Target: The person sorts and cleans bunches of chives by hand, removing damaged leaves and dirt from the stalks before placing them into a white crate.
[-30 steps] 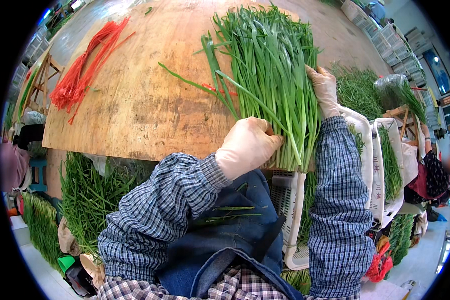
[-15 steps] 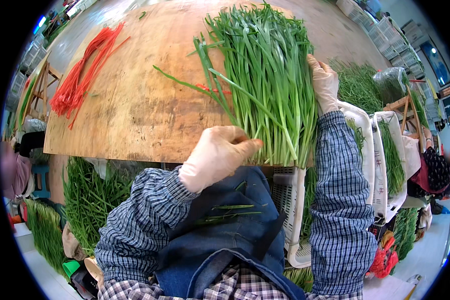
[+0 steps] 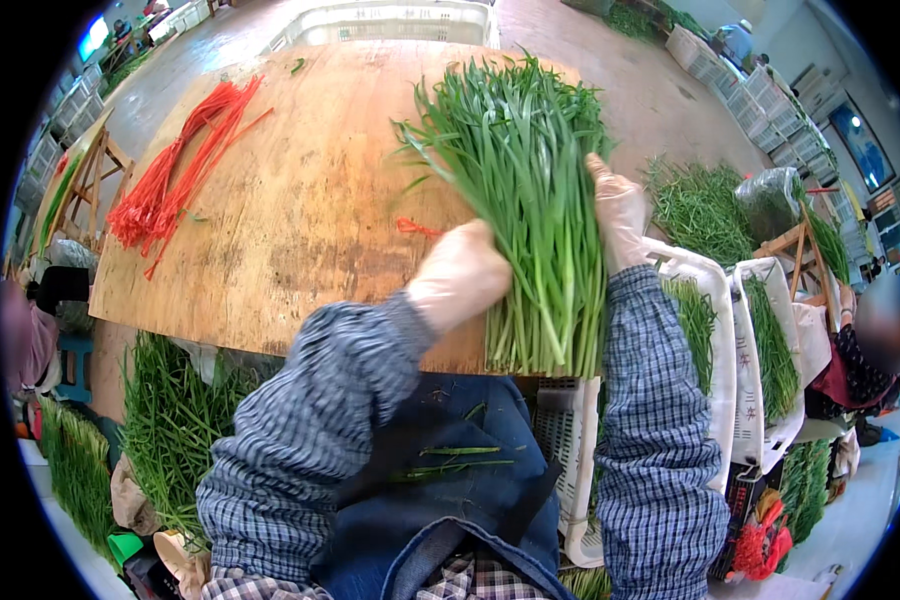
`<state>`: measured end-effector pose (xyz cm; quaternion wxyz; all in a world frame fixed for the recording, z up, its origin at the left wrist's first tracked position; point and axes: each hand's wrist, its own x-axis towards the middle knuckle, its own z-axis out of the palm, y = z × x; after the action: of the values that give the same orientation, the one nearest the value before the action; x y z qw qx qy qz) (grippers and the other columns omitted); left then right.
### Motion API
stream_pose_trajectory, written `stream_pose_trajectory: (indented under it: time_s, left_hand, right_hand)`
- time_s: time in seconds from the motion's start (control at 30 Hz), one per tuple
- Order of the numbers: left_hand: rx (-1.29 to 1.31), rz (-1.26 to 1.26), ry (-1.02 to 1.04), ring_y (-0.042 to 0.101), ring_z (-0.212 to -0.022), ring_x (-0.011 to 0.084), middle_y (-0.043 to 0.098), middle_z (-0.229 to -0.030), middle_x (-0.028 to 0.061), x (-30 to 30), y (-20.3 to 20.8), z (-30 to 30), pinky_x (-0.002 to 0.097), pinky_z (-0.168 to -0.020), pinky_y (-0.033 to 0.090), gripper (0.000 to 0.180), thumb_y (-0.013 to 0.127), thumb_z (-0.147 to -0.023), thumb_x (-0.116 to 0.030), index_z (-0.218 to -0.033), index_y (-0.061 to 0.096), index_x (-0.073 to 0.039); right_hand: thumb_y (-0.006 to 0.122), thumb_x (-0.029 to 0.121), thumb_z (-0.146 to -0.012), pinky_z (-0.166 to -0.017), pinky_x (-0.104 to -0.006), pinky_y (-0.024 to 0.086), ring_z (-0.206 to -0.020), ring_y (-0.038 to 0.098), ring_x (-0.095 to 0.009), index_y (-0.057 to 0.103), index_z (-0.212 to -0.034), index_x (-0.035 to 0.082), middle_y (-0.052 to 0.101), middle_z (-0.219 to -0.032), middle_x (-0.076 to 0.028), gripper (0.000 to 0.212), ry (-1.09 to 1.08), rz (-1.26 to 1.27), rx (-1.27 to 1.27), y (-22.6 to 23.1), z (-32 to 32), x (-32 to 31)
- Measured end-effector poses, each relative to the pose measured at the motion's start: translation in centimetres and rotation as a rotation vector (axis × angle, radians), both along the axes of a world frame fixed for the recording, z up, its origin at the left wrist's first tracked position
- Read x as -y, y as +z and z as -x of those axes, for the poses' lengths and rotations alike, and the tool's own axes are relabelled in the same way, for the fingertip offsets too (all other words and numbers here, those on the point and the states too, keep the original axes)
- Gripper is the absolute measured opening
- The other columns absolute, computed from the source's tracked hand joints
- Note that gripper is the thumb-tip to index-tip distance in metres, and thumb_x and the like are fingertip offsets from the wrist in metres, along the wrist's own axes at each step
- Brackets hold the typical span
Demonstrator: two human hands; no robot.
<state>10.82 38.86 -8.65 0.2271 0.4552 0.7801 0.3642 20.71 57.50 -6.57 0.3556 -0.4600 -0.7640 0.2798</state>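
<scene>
A thick pile of green garlic chives [image 3: 535,190] lies on the wooden board [image 3: 300,220], leaf tips away from me and pale cut ends at the near edge. My left hand [image 3: 462,275], in a pale thin glove and slightly blurred, is closed at the pile's left side, its fingertips hidden among the stalks. Along the right side rests my right hand [image 3: 622,212], gloved too, with fingers extended against the leaves. A small red tie [image 3: 416,228] lies on the board just left of the pile, partly hidden under the chives.
Red ties [image 3: 175,175] lie bunched at the board's left. White crates with chives [image 3: 765,350] stand at my right; more chives [image 3: 170,425] are heaped below the board at left. A white crate [image 3: 390,22] stands beyond the far edge. Another person [image 3: 860,355] is at far right.
My left hand has moved up to the pile's left side. Loose stalks that stuck out leftward now lie closer in. My right hand remains at the right edge; the view has shifted.
</scene>
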Motion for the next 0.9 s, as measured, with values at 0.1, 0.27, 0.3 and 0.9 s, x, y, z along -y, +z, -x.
stream_pose_trajectory:
  time_s: [0.1, 0.27, 0.3, 0.9]
  left_hand:
    - [-0.118, 0.028, -0.01, 0.062, -0.081, 0.0426, 0.061, -0.08, 0.031, -1.2, 2.9, -1.5, 0.0421, -0.076, 0.05, 0.023, 0.05, -0.069, -0.007, -0.08, 0.063, 0.009]
    - [-0.067, 0.098, -0.231, 0.06, -0.082, 0.028, 0.062, -0.085, 0.0241, 0.7, 2.4, 1.7, 0.0336, -0.075, 0.046, 0.032, 0.048, -0.075, -0.006, -0.101, 0.057, 0.008]
    - [0.148, 0.15, -0.11, 0.06, -0.081, 0.0252, 0.062, -0.085, 0.0226, 1.4, 3.6, 2.0, 0.0323, -0.074, 0.046, 0.034, 0.047, -0.074, -0.006, -0.104, 0.057, 0.008]
    - [0.523, 0.008, 0.027, 0.063, -0.066, 0.0238, 0.062, -0.09, 0.0147, 3.0, 1.3, 3.7, 0.0317, -0.056, 0.055, 0.036, 0.046, -0.081, -0.002, -0.116, 0.051, 0.007]
  right_hand:
    - [0.063, 0.047, -0.078, -0.061, -0.0359, 0.045, -0.061, 0.058, -0.026, 0.063, -0.075, -0.006, 0.062, -0.067, -0.019, 0.052, -0.031, -0.063, 0.123, -1.3, 1.6, 0.4]
    - [0.058, 0.05, -0.081, -0.063, -0.0371, 0.044, -0.063, 0.058, -0.029, 0.064, -0.077, -0.004, 0.061, -0.067, -0.019, 0.054, 0.071, 0.07, -0.039, -1.6, -0.3, -0.9]
    - [0.057, 0.05, -0.082, -0.062, -0.0373, 0.044, -0.062, 0.058, -0.029, 0.064, -0.076, -0.004, 0.061, -0.066, -0.018, 0.055, 0.061, 0.073, 0.016, -1.2, -0.5, -1.1]
    - [0.052, 0.055, -0.085, -0.084, -0.0339, 0.043, -0.102, 0.051, -0.02, 0.055, -0.112, 0.0, 0.055, -0.108, -0.014, 0.061, 0.139, 0.528, -0.177, -0.3, -5.9, -1.3]
